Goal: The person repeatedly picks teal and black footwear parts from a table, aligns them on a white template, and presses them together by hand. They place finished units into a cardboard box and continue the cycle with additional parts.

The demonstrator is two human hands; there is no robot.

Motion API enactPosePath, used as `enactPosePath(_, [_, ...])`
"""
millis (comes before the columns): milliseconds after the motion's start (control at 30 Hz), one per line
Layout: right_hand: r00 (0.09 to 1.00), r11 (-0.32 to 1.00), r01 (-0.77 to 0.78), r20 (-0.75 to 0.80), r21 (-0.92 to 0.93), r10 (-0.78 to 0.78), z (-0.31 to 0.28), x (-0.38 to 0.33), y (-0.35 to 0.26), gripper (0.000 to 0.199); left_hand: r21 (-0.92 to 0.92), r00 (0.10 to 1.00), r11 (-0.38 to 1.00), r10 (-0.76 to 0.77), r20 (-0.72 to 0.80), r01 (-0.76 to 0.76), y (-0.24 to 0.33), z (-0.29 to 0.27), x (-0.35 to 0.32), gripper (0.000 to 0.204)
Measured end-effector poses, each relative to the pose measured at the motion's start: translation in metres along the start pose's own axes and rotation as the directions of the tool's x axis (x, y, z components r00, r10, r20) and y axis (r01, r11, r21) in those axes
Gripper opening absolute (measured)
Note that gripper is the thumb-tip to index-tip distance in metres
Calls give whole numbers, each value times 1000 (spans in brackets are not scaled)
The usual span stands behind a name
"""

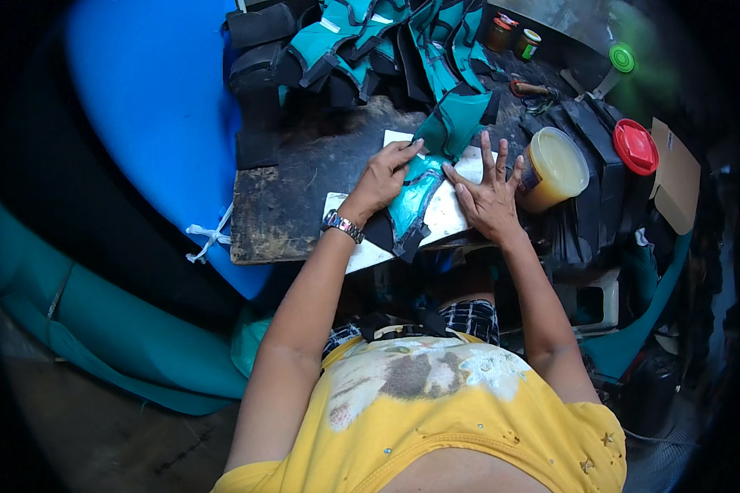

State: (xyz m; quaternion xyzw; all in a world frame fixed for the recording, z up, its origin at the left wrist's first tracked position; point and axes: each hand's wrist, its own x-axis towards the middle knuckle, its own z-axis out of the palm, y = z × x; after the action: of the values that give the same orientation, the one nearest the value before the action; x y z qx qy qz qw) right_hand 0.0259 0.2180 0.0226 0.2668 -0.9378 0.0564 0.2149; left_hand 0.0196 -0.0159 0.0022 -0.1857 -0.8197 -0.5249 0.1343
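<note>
Big blue drum or sheet (148,107) fills your left side, teal fabric (99,329) bunched low beside it. Dark worn table (288,205) sits in front of you, scuffed, its near edge chipped. Pile of teal-and-black cut pieces (370,41) is stacked along the table's far side. White board (448,209) lies flat on the table near your edge. On that board is the teal-and-black shaped piece (419,193), running from the far pile end down toward you; its upper part (452,123) lifts off the board.

Open tub of yellowish glue (555,164) stands just right of the board, close to your right hand. Its red lid (635,146) lies further right, beside a brown cardboard scrap (676,172). Two small jars (514,37) at the far right, green-capped item (622,57) past them.

Your left hand (382,177): fingers curled, tips pressed down on the teal piece's left edge, pinching or pushing, cannot tell which. Bracelet (342,224) on that wrist. Your right hand (489,193): fingers spread wide and flat, palm down on the board, touching the piece's right edge, gripping nothing.
</note>
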Motion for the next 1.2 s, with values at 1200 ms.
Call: enactPosePath(1200, [817,545,-209,-162,812,554,-25,-181,53,38,420,952,890,-263,160,176,83,-301,210,58])
